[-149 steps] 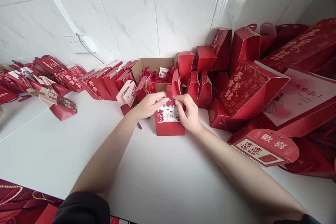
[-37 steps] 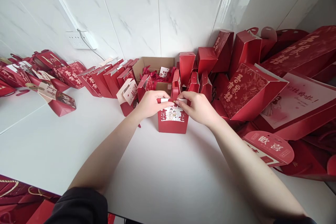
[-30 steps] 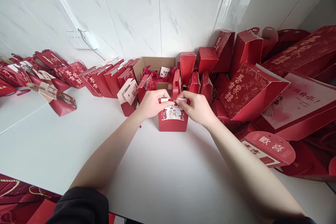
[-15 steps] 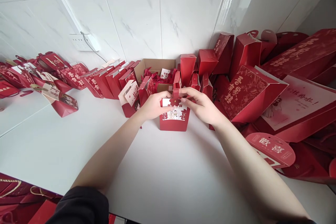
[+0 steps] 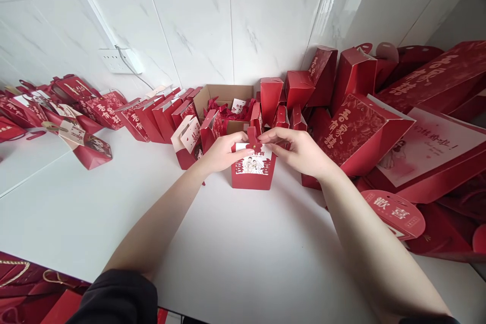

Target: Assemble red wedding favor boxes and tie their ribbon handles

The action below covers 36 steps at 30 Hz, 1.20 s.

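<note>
A small red gift box stands upright on the white table in front of me. Its front bears a white panel with a drawn couple and red characters. A red strap with a flower-shaped end and a small metal stud rises at its top. My left hand grips the upper left edge, thumb across the front and fingers behind. At the upper right edge is my right hand, its fingers and thumb closed on the rim beside the strap.
Behind the box, a cardboard carton holds dark red ribbons and a white card. Red gift boxes line the wall to the left. Larger red boxes are heaped at right. A wall socket with a cable is at back left.
My right hand has shifted slightly right, away from the strap. More of the strap and the box's white panel now shows. My left hand stays nearly in place.
</note>
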{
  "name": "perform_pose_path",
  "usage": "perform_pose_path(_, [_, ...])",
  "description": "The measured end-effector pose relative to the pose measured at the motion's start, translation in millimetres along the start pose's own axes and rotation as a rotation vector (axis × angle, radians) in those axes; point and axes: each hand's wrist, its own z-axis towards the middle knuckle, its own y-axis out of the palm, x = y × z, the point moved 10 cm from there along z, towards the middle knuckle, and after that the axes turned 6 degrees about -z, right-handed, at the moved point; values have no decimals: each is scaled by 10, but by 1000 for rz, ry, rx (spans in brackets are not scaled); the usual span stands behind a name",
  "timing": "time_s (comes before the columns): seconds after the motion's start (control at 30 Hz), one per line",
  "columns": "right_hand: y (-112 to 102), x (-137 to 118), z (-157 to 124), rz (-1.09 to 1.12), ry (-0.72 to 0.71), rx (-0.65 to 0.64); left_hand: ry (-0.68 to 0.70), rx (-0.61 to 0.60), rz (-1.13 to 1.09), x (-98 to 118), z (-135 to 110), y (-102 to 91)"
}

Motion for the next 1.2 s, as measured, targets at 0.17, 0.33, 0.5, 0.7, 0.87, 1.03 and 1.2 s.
perform_pose_path(0.17, [66,14,11,-173,23,-56,-28,24,81,-16,6,-24])
perform_pose_path(0.33, [87,92,-14,-216,97,-119,-46,-5,56,43,-14,-15])
perform_pose_path(0.5, [75,163,-19,-205,161,-135,-79,-2,70,34,-26,-28])
perform_pose_path(0.7, [69,134,-14,-235,140,-140,-29,8,118,52,-14,-23])
perform_pose_path(0.87, [20,-5,9,-176,19,-27,3,-6,92,60,-9,2])
perform_pose_path(1.03, [-10,-153,11,-163,-129,77,-17,-29,65,60,-13,23])
perform_pose_path(1.2, [14,-154,8,-216,-141,66,-52,-28,68,32,-20,7])
